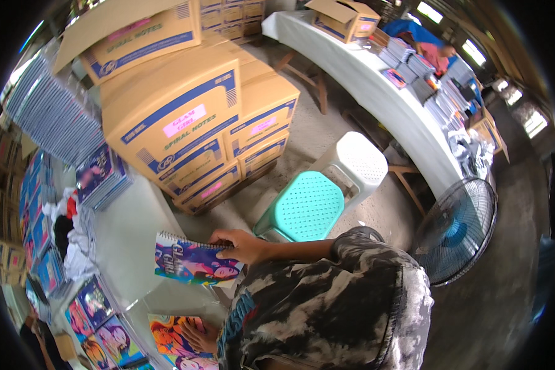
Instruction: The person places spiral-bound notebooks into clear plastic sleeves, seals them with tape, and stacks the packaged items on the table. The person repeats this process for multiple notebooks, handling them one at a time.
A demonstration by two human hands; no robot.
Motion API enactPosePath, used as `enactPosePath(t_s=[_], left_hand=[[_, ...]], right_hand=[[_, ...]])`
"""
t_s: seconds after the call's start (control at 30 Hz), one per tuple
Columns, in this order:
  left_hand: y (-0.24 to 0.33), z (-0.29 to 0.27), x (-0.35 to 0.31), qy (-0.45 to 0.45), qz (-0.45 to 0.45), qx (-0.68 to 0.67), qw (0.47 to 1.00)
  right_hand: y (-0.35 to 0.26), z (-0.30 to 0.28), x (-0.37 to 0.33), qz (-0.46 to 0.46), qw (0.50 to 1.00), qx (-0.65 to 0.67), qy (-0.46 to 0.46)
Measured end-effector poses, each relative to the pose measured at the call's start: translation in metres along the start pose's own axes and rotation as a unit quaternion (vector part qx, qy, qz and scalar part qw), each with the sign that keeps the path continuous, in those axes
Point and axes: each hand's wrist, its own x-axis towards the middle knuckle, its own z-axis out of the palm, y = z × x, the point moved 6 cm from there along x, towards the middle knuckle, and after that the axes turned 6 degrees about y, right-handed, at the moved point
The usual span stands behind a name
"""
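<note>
My right hand (237, 245) is closed on the upper corner of a spiral notebook (191, 260) with a purple, blue and pink illustrated cover. The notebook is held up over the pale-covered table (132, 225). Below it, my left hand (201, 337) lies with fingers stretched out on an orange illustrated notebook (166, 332). Beside that, a pink-covered notebook (194, 362) shows at the lower edge. Several more notebooks (114, 339) with colourful covers lie to the left on the same table.
Tall notebook stacks (52, 105) and crumpled white cloth (80, 246) line the table's far side. Stacked cartons (179, 123) rise ahead. A turquoise stool (308, 206), a white stool (357, 160) and a fan (456, 231) stand rightward. A person (435, 55) sits behind another table (345, 58).
</note>
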Motion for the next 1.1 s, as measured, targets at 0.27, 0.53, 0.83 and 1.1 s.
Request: enactPosePath(t_s=[0.27,0.53,0.83,1.1], left_hand=[[-0.067,-0.069,-0.004,0.073,-0.437,-0.322,0.837],[-0.198,-0.28,-0.058,0.461,-0.52,-0.157,0.701],[-0.162,-0.214,-0.067,0.095,-0.303,-0.055,0.947],[-0.263,-0.199,-0.078,0.052,-0.398,-0.04,0.915]], right_hand=[[-0.031,0.061,0.02,0.04,0.997,0.034,-0.052],[-0.072,0.286,-0.028,0.025,0.932,0.173,-0.317],[0.012,0.428,-0.072,-0.141,0.871,-0.197,-0.428],[0.001,0.449,-0.056,-0.111,0.829,-0.244,-0.491]])
